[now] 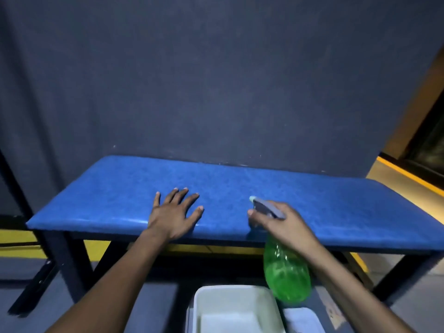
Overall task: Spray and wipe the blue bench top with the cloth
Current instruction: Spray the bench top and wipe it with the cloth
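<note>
Padded blue bench top [240,188], translucent green spray bottle [286,272] gripped

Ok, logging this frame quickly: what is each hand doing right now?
Left hand: open, fingers spread, palm flat on the blue bench top, holding nothing.
Right hand: closed around the green spray bottle, finger on the trigger.

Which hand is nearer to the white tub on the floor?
Right. The right hand holds the green spray bottle at the bench's front edge, almost above the white tub. The left hand lies flat on the blue bench top, farther left.
</note>
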